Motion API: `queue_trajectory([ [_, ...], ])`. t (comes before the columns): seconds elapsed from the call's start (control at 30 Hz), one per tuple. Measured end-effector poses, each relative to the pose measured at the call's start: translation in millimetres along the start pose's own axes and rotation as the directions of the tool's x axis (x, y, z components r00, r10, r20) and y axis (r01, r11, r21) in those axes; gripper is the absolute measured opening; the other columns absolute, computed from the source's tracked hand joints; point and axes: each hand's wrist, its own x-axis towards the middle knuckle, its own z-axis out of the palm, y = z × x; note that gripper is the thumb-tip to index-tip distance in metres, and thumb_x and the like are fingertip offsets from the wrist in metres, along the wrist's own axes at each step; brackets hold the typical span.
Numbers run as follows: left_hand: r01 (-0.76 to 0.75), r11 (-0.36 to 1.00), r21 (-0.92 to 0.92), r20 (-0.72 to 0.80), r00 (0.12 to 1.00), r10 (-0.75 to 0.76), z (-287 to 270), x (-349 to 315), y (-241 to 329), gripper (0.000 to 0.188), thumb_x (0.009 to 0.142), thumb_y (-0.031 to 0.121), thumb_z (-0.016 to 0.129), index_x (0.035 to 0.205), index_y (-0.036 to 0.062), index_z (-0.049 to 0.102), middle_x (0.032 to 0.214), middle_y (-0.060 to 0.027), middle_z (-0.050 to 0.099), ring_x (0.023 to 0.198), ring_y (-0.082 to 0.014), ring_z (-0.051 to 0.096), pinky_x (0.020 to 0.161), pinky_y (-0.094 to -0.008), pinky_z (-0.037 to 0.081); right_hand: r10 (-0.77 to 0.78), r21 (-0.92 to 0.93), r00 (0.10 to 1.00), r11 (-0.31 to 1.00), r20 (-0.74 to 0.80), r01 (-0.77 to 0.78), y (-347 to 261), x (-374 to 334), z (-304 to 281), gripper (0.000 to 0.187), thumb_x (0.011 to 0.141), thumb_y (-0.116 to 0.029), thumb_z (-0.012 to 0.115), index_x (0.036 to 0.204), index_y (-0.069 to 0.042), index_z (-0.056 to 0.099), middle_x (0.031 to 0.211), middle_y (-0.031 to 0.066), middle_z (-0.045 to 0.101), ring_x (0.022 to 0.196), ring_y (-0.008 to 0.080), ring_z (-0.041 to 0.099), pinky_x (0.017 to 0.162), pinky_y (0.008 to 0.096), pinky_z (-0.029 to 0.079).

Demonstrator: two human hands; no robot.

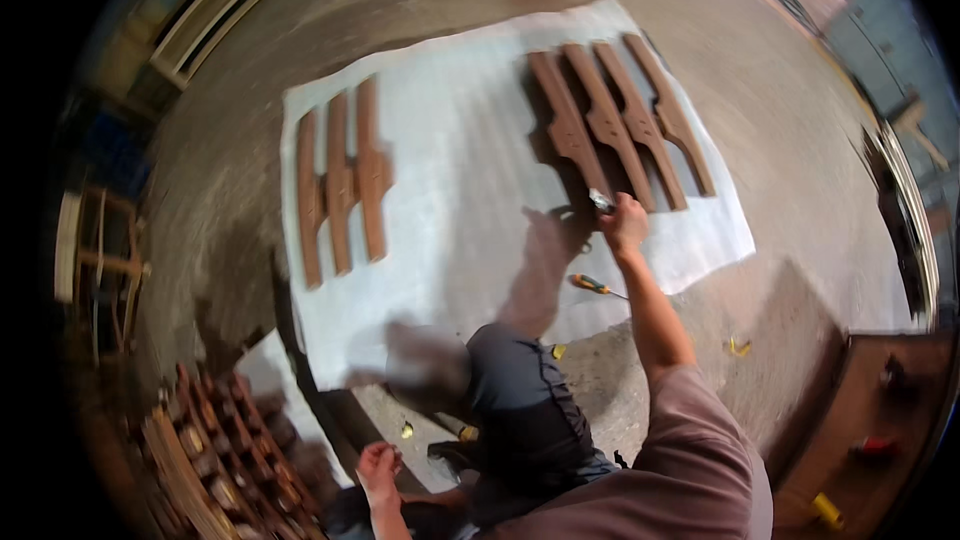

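My right hand [625, 225] reaches forward at the near end of a brown shaped wooden piece [570, 125]. Its fingers are closed on a small shiny silvery object [600, 201], whose exact kind I cannot make out. Several similar wooden pieces [640, 120] lie side by side there on a white sheet [455, 140]. Below the hand, a screwdriver [592, 284] with a green and orange handle rests on the sheet. Low down beside my knee, my left hand [380, 467] has its fingers pinched together; what they hold, if anything, is too small to name.
Three more wooden pieces [341, 180] lie on the sheet's left side. Many wooden parts are stacked [225, 450] at lower left. A brown surface [850, 410] at lower right bears a red item [876, 447] and a yellow one [828, 510]. Yellow scraps [739, 347] dot the floor.
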Motion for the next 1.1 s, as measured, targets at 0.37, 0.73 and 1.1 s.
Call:
queue_trajectory([
  [0.37,-0.519,0.764,0.383,-0.468,0.604,0.645,-155.6,-11.4,66.9,0.007,0.081,0.006,0.067,0.086,0.0032,0.069,0.073,-0.0063,0.068,0.072,-0.011,0.066,0.069,-0.0275,0.053,-0.518,0.828,0.661,0.46,0.543,-0.32,-172.4,-89.0,-175.1,0.028,0.099,-0.022,0.06,0.074,-0.015,0.048,0.054,-0.0092,0.034,0.043,0.0015,0.03,0.038,0.0225,0.019],
  [0.73,0.473,0.461,0.751,-0.659,0.498,0.563,-385.1,-34.7,132.4,0.052,0.077,0.008,0.065,0.125,-0.0013,0.051,0.125,-0.0198,0.052,0.12,-0.0327,0.051,0.094,-0.0439,0.048,-0.767,0.768,0.126,0.638,0.629,0.056,-277.1,-227.9,-202.0,0.02,0.093,-0.016,0.062,0.076,-0.008,0.056,0.059,-0.0069,0.044,0.05,0.0033,0.038,0.045,0.0228,0.03],
  [1.1,0.57,0.311,0.76,-0.648,0.635,0.42,-442.5,-31.8,145.2,0.055,0.073,0.024,0.071,0.121,0.0001,0.059,0.118,-0.0208,0.058,0.112,-0.0378,0.058,0.088,-0.043,0.051,-0.741,0.742,-0.032,0.669,0.67,0.044,-267.1,-253.1,-169.8,0.018,0.093,-0.012,0.063,0.077,-0.005,0.063,0.06,-0.0067,0.049,0.051,0.0023,0.041,0.046,0.0208,0.031],
])
